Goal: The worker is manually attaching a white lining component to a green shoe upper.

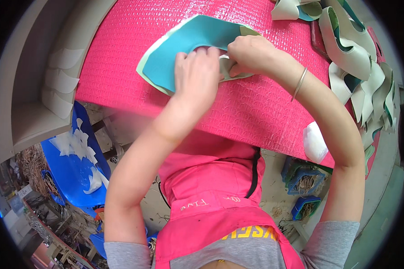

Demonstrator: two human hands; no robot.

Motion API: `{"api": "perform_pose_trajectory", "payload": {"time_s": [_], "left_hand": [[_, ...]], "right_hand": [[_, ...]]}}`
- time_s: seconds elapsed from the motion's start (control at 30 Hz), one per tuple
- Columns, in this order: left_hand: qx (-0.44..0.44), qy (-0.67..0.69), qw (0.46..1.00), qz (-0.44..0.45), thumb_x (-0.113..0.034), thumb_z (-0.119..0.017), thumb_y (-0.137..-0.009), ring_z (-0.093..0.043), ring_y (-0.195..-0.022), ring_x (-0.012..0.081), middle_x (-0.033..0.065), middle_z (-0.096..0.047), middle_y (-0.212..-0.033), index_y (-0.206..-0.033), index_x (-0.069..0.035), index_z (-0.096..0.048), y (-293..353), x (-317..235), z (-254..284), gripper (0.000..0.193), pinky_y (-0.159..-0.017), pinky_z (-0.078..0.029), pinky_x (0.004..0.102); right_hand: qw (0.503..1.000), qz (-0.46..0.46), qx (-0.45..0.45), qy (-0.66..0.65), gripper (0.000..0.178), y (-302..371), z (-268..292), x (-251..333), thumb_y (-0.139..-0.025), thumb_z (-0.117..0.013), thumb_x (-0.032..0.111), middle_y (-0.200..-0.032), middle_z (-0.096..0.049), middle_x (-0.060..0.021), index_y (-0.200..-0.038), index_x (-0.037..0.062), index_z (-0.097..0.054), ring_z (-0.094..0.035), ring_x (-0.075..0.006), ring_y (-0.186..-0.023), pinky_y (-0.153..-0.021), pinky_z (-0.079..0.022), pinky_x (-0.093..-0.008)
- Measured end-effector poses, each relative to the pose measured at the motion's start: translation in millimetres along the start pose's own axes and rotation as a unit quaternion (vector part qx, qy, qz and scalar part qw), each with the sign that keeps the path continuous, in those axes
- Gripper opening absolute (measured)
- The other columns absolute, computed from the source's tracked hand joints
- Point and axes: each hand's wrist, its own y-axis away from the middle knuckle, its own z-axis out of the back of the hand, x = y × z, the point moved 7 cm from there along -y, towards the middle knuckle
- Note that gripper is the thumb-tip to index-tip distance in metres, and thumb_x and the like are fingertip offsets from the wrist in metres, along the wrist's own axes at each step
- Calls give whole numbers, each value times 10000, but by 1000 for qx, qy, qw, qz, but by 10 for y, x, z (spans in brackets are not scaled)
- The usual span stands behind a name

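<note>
A shoe upper, turquoise on the lining side with a pale green rim, lies on a pink textured table cover. My left hand is closed over its near part, fingers curled at the inner curved edge. Beside it, my right hand pinches the upper's right side, thumb below and fingers folded above. A pale grey-white part of the piece shows between my two hands. What exactly lies under my fingertips is hidden.
Several white and green shoe uppers are heaped at the table's right. A white crumpled piece rests at the near right edge. Left of the pink cover stands a grey shelf; below it, a blue chair holds white scraps. Blue baskets sit low right.
</note>
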Motion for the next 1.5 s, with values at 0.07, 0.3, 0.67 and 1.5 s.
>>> {"api": "perform_pose_trajectory", "payload": {"time_s": [0.07,0.3,0.67,1.5], "left_hand": [[-90,-29,988,-125,-159,-620,-715,-555,-930,275,174,-572,-967,-996,10,-577,246,-238,37,331,-828,-421,375],[-118,15,983,-139,-128,-609,-716,-500,-990,269,117,-515,-1088,-1094,11,-528,518,-250,-224,412,-897,-400,372],[-107,54,985,-123,-152,-602,-732,-463,-966,264,94,-497,-1040,-1100,-21,-536,382,-387,-332,396,-880,-400,384],[-152,15,983,-103,-151,-565,-736,-449,-939,242,62,-490,-1005,-1093,-24,-535,104,-778,-532,380,-885,-367,331]], "right_hand": [[999,5,-13,30,222,-65,-84,-33,-637,-701,225,-755,-642,-113,-776,55,-669,-630,-250,-738,-651,-504,-342],[997,66,-26,40,148,-55,-64,-31,-671,-646,175,-701,-624,-138,-731,40,-651,-621,-290,-676,-611,-503,-372],[994,92,22,64,186,-140,-149,-48,-751,-590,191,-747,-626,-143,-798,21,-647,-610,-306,-698,-629,-498,-382],[976,68,-130,160,240,105,-67,-292,-682,-608,92,-690,-627,-110,-919,61,-631,-631,-217,-641,-536,-511,-300]]}}
